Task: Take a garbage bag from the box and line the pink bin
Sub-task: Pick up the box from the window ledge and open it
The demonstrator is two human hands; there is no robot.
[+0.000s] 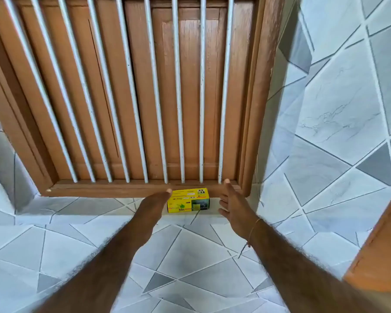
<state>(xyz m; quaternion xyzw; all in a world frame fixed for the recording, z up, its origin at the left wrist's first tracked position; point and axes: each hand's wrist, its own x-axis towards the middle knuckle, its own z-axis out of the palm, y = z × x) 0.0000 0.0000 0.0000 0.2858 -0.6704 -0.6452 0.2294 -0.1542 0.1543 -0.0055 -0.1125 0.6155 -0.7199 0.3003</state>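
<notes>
A small yellow and green garbage bag box lies on its long side on the tiled window sill, against the wooden window frame. My left hand reaches toward the box's left end, fingers straight and together, its fingertips at the box's top left corner. My right hand hovers just right of the box with fingers spread, a small gap away from it. Both hands hold nothing. The pink bin is out of view.
Behind the box stands a closed brown wooden window with white vertical bars. Grey and white tiled wall rises on the right. An orange-brown wooden edge juts in at the lower right.
</notes>
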